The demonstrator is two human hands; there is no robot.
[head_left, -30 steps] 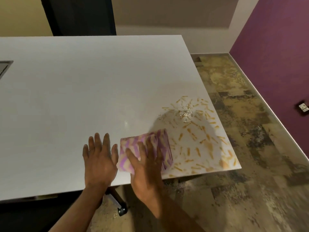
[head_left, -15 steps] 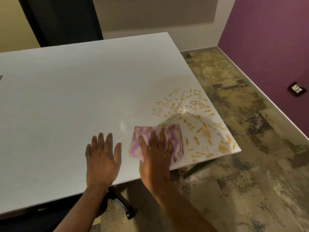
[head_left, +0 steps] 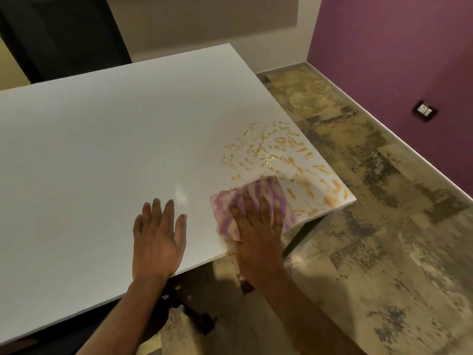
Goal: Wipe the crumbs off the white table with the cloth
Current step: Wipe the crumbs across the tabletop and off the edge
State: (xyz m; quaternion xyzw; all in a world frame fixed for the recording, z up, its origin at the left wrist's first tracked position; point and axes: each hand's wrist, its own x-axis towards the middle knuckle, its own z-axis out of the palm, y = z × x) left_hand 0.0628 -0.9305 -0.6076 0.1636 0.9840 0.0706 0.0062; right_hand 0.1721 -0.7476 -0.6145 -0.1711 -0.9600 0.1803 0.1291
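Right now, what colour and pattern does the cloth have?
The cloth has purple and cream wavy stripes, seen in the head view under the right hand.

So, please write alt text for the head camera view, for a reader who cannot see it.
The right hand presses a purple and cream cloth flat on a white table near its right corner, beside scattered orange crumbs. The left hand lies flat and open on the table next to it.

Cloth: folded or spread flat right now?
Folded. The cloth is a compact thick pad with layered edges showing along its right side, pressed flat under the right hand near the white table front edge.
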